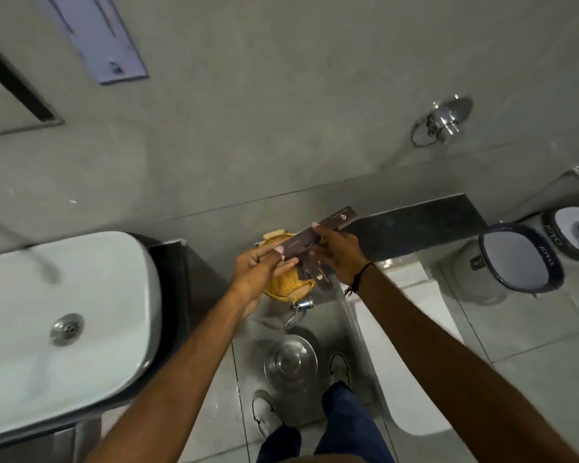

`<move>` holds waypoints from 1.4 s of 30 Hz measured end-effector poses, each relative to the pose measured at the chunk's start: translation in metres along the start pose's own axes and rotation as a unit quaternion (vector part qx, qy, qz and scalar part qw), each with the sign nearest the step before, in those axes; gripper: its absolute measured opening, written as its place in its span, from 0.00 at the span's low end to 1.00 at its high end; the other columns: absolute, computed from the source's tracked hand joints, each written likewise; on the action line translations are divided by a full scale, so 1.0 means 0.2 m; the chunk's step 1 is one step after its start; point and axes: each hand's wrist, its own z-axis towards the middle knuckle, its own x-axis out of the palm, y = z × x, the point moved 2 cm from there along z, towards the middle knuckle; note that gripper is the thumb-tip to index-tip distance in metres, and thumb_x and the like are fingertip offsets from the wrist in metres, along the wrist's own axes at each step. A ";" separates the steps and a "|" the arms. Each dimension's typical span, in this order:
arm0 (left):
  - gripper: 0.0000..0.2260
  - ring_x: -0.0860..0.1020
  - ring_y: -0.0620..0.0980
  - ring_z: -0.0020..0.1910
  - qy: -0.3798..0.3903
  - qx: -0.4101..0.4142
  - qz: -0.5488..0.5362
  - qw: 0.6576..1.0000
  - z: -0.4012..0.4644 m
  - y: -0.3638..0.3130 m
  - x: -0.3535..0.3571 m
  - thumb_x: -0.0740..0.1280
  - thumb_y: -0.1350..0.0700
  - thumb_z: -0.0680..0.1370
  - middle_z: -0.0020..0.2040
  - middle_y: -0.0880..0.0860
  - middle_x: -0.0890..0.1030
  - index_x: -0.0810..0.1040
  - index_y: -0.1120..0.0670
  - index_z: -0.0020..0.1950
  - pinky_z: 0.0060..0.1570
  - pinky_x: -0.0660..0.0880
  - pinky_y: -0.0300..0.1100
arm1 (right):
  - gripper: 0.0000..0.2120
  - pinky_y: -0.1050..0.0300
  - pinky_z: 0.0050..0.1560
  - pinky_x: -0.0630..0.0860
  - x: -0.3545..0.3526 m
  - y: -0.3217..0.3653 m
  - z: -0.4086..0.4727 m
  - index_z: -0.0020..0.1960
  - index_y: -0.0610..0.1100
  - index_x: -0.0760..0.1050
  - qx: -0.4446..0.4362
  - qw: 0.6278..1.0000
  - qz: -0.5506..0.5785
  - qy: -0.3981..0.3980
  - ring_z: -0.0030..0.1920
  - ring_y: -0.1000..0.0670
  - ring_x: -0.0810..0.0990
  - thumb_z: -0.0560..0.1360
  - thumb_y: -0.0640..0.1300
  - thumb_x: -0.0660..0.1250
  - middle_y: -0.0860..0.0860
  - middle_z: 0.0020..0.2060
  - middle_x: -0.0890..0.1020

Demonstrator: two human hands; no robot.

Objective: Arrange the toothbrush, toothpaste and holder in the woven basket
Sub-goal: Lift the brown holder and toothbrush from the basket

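A yellow woven basket [283, 289] sits on a grey ledge, partly hidden under my hands. Both hands hold brown cardboard packets above it. My right hand [340, 252] grips a long brown packet [335, 222] that slants up to the right. My left hand [259, 270] pinches the lower left end of that packet. A second brown packet [320, 277] with a gold logo hangs below my right hand, leaning over the basket's rim. I cannot tell which packet holds the toothbrush or the toothpaste.
A white wash basin [64, 315] with a drain fills the left. A dark stone shelf [415, 225] runs right of the basket. A lidded steel bin [290, 362] stands on the floor, and a bucket [518, 259] at the right. My feet are below.
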 end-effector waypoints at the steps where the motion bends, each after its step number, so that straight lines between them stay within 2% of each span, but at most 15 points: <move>1: 0.14 0.88 0.55 0.50 0.012 0.005 -0.019 1.000 -0.03 -0.03 -0.03 0.67 0.64 0.81 0.54 0.60 0.88 0.79 0.66 0.67 0.50 0.85 0.39 | 0.06 0.61 0.28 0.83 0.06 0.01 -0.04 0.48 0.40 0.78 -0.011 1.000 0.013 0.007 0.27 0.53 0.84 0.77 0.42 0.73 0.45 0.37 0.83; 5: 0.11 0.88 0.56 0.51 0.017 0.017 -0.072 0.997 -0.14 -0.15 -0.13 0.64 0.67 0.82 0.54 0.59 0.89 0.81 0.60 0.62 0.47 0.85 0.39 | 0.14 0.55 0.38 0.84 0.22 0.07 -0.17 0.60 0.36 0.78 -0.055 0.998 -0.010 0.035 0.40 0.46 0.84 0.79 0.43 0.71 0.40 0.48 0.83; 7: 0.12 0.88 0.58 0.52 0.007 0.015 -0.097 0.995 -0.18 -0.21 -0.16 0.64 0.69 0.81 0.53 0.58 0.89 0.79 0.60 0.63 0.47 0.86 0.40 | 0.12 0.54 0.41 0.84 0.29 0.10 -0.23 0.57 0.36 0.78 -0.083 0.995 -0.033 0.041 0.45 0.42 0.84 0.79 0.44 0.71 0.37 0.52 0.83; 10: 0.11 0.88 0.57 0.48 0.001 -0.008 -0.161 0.987 -0.24 -0.26 -0.17 0.63 0.66 0.82 0.51 0.60 0.89 0.79 0.59 0.63 0.47 0.87 0.45 | 0.12 0.58 0.39 0.85 0.39 0.16 -0.32 0.55 0.38 0.78 -0.184 0.978 -0.092 -0.023 0.46 0.44 0.87 0.77 0.44 0.74 0.38 0.55 0.86; 12: 0.09 0.88 0.54 0.42 -0.014 -0.041 -0.203 0.978 -0.26 -0.28 -0.17 0.63 0.59 0.83 0.47 0.60 0.89 0.81 0.60 0.59 0.42 0.87 0.45 | 0.15 0.63 0.36 0.85 0.47 0.16 -0.38 0.58 0.40 0.78 -0.299 0.943 -0.136 -0.049 0.45 0.50 0.89 0.75 0.44 0.75 0.43 0.51 0.87; 14: 0.14 0.87 0.53 0.33 -0.034 -0.072 -0.242 0.967 -0.27 -0.28 -0.16 0.62 0.53 0.83 0.39 0.60 0.88 0.82 0.61 0.53 0.32 0.85 0.43 | 0.16 0.71 0.36 0.81 0.55 0.11 -0.44 0.58 0.42 0.77 -0.386 0.890 -0.242 -0.036 0.41 0.63 0.87 0.74 0.46 0.76 0.53 0.45 0.87; 18: 0.14 0.84 0.53 0.25 -0.058 -0.105 -0.311 0.943 -0.29 -0.25 -0.16 0.60 0.53 0.84 0.29 0.61 0.84 0.78 0.63 0.50 0.23 0.81 0.43 | 0.18 0.80 0.35 0.75 0.62 -0.02 -0.50 0.58 0.41 0.77 -0.426 0.831 -0.357 -0.028 0.35 0.69 0.81 0.74 0.48 0.77 0.58 0.43 0.84; 22: 0.14 0.78 0.48 0.17 -0.109 -0.123 -0.305 0.938 -0.26 -0.15 -0.24 0.61 0.53 0.84 0.22 0.56 0.79 0.77 0.61 0.45 0.19 0.76 0.36 | 0.18 0.77 0.35 0.77 0.63 -0.05 -0.51 0.58 0.42 0.77 -0.429 0.825 -0.369 -0.015 0.34 0.68 0.82 0.74 0.49 0.77 0.61 0.40 0.83; 25: 0.16 0.73 0.43 0.16 -0.154 -0.133 -0.226 0.953 -0.21 -0.10 -0.30 0.63 0.48 0.84 0.21 0.52 0.77 0.76 0.59 0.45 0.17 0.70 0.30 | 0.19 0.60 0.44 0.86 0.61 0.01 -0.50 0.59 0.43 0.77 -0.432 0.834 -0.341 -0.034 0.40 0.57 0.86 0.75 0.52 0.75 0.52 0.46 0.87; 30: 0.21 0.66 0.43 0.18 -0.223 -0.148 -0.097 0.959 -0.18 -0.06 -0.37 0.64 0.41 0.82 0.29 0.52 0.73 0.79 0.59 0.46 0.16 0.62 0.29 | 0.11 0.42 0.54 0.85 0.51 0.20 -0.39 0.55 0.52 0.73 -0.401 0.868 -0.282 -0.083 0.56 0.45 0.85 0.77 0.51 0.73 0.53 0.49 0.82; 34: 0.20 0.65 0.46 0.24 -0.289 -0.112 -0.064 0.949 -0.15 -0.03 -0.43 0.68 0.43 0.80 0.36 0.56 0.76 0.80 0.62 0.52 0.20 0.62 0.37 | 0.13 0.45 0.41 0.88 0.37 0.31 -0.29 0.60 0.46 0.73 -0.323 0.900 -0.259 -0.135 0.50 0.42 0.88 0.79 0.48 0.71 0.46 0.53 0.85; 36: 0.19 0.65 0.46 0.24 -0.307 -0.095 -0.061 0.945 -0.13 -0.02 -0.45 0.69 0.44 0.80 0.37 0.57 0.78 0.79 0.62 0.51 0.18 0.61 0.35 | 0.12 0.45 0.41 0.87 0.30 0.30 -0.23 0.59 0.46 0.74 -0.279 0.903 -0.294 -0.145 0.49 0.42 0.88 0.79 0.48 0.71 0.42 0.56 0.86; 38: 0.19 0.66 0.46 0.22 -0.316 -0.089 -0.061 0.943 -0.13 -0.01 -0.47 0.69 0.45 0.80 0.38 0.57 0.78 0.78 0.62 0.48 0.18 0.61 0.34 | 0.13 0.47 0.42 0.87 0.23 0.24 -0.18 0.59 0.44 0.76 -0.223 0.900 -0.348 -0.137 0.47 0.42 0.88 0.78 0.48 0.72 0.40 0.55 0.86; 41: 0.20 0.64 0.43 0.15 -0.316 -0.079 -0.064 0.943 -0.10 0.00 -0.46 0.70 0.46 0.80 0.40 0.59 0.81 0.74 0.60 0.38 0.15 0.58 0.30 | 0.18 0.56 0.34 0.83 0.14 0.09 -0.11 0.59 0.40 0.78 -0.125 0.895 -0.419 -0.089 0.40 0.46 0.86 0.76 0.49 0.74 0.40 0.52 0.87; 42: 0.20 0.63 0.43 0.14 -0.315 -0.077 -0.061 0.944 -0.10 0.01 -0.45 0.70 0.47 0.80 0.43 0.60 0.83 0.73 0.59 0.37 0.15 0.58 0.29 | 0.19 0.53 0.39 0.85 0.12 0.02 -0.10 0.61 0.39 0.77 -0.095 0.892 -0.437 -0.062 0.44 0.45 0.86 0.75 0.49 0.75 0.39 0.53 0.86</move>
